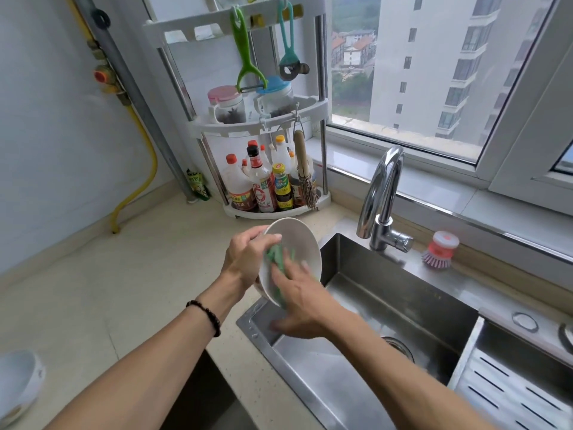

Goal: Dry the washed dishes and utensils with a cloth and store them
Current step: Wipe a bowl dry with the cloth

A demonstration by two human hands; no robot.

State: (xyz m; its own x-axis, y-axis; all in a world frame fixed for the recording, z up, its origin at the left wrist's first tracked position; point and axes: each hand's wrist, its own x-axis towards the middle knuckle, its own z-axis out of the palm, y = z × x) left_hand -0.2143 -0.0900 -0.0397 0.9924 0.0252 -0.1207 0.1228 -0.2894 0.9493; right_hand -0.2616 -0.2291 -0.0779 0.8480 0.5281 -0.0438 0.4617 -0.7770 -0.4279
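Kitchen corner by the window, beige table [130, 274] wrapping a steel sink [387, 308]. I've got the white bowl [294, 240] tipped up over the sink's near corner, left hand [248, 259] with fingers curled round its rim, right hand [302, 302] pressing a green cloth [277, 254] inside with fingers fairly flat. So drying's underway, storing isn't done. Another white bowl [18, 383] sits cut off at left; can't tell if it's dried. Right hand's blurry.

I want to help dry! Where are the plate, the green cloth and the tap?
white plate [297, 234], head view, bare upper inside.
green cloth [277, 254], head view, bunched top part.
tap [383, 184], head view, curved neck.
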